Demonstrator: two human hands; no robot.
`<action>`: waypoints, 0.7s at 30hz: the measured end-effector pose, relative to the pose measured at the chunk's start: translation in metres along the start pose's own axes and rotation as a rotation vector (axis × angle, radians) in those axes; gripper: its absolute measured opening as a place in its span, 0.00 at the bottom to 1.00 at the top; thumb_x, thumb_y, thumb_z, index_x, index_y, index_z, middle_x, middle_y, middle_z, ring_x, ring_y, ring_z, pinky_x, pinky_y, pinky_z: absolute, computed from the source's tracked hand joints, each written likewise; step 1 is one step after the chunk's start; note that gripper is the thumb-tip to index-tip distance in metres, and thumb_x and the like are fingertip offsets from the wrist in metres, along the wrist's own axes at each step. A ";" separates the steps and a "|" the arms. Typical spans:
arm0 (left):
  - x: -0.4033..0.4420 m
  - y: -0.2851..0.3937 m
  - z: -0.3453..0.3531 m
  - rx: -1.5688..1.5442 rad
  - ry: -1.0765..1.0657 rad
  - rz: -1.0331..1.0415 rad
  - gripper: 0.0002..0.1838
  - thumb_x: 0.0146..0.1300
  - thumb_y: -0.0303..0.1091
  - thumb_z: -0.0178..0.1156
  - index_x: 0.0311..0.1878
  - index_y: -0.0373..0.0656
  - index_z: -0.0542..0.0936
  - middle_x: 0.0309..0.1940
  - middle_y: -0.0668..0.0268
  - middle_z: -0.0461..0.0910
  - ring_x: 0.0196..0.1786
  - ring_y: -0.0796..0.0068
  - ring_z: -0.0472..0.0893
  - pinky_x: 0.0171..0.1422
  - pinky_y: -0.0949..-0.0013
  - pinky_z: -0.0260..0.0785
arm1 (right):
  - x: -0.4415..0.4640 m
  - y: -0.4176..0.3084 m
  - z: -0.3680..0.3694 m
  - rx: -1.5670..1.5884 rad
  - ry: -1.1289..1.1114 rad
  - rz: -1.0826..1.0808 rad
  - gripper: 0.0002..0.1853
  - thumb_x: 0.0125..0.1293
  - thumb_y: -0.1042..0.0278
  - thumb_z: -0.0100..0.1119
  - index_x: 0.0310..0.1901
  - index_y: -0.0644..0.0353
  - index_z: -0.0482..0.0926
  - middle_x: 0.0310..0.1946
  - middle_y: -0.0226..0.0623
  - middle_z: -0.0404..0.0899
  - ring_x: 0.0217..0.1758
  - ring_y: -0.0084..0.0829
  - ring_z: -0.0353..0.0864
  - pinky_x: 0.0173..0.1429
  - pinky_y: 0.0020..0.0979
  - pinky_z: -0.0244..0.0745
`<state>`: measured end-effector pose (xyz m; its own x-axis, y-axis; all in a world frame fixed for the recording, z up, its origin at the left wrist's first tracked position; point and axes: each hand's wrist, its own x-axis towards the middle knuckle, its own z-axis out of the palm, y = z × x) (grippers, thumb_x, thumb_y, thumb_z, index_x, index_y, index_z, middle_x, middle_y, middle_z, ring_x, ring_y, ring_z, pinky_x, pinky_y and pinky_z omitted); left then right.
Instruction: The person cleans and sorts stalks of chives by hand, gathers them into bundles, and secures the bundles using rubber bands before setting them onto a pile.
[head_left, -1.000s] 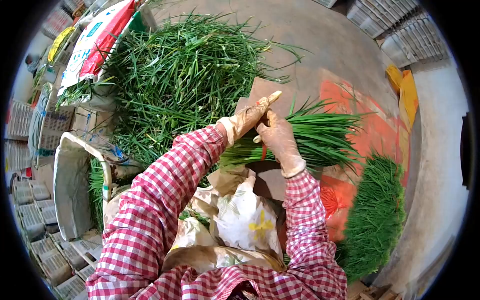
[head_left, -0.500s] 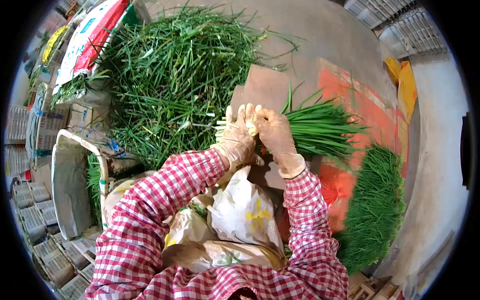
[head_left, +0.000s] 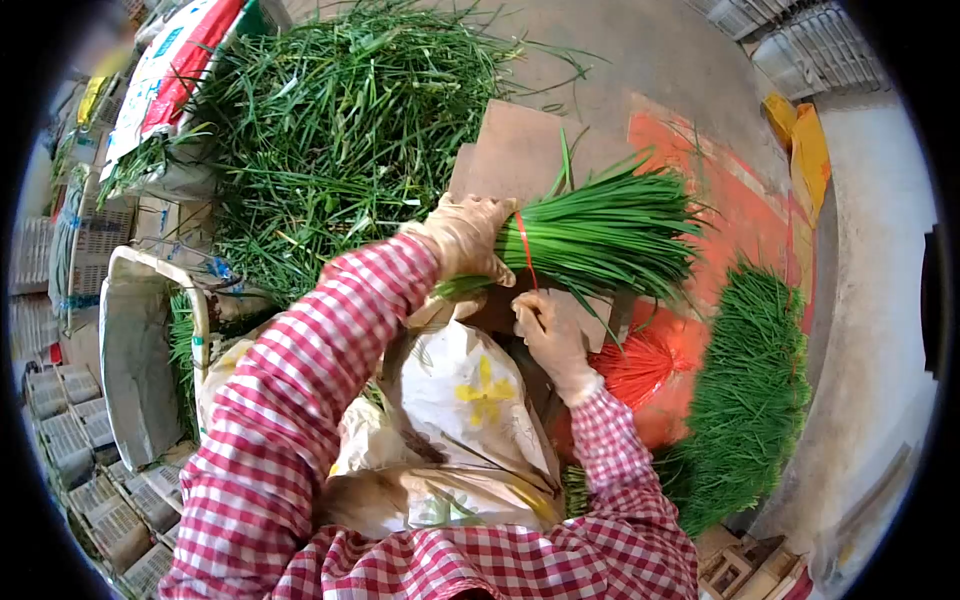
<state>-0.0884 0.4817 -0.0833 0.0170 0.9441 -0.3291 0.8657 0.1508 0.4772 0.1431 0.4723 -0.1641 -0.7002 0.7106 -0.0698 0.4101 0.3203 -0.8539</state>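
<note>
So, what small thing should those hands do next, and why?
Probably draw the red tie snug with the right hand. The tie lies across the green bunch and runs down to the right hand's fingers, seemingly pinched there, while the left hand grips the bunch beside it, which should steady it against the pull.

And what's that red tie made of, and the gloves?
The red tie is probably plastic, smooth-looking: it's a narrow, bright, even strip. The gloves look like thin rubber or plastic, fairly dull, because they're pale and softly creased; I can't tell which.
</note>
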 end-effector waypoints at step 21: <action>-0.117 0.105 -0.065 -0.372 -0.286 0.034 0.40 0.65 0.58 0.53 0.69 0.35 0.59 0.61 0.54 0.71 0.62 0.66 0.72 0.64 0.68 0.66 | 0.012 -0.084 -0.022 1.475 0.366 0.461 0.25 0.66 0.58 0.56 0.61 0.59 0.66 0.51 0.39 0.75 0.54 0.35 0.76 0.63 0.38 0.71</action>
<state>-0.0320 0.4062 0.0577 0.2248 0.8397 -0.4944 0.6251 0.2649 0.7342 0.1130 0.4679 -0.0817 -0.4200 0.7461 -0.5166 -0.5166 -0.6646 -0.5398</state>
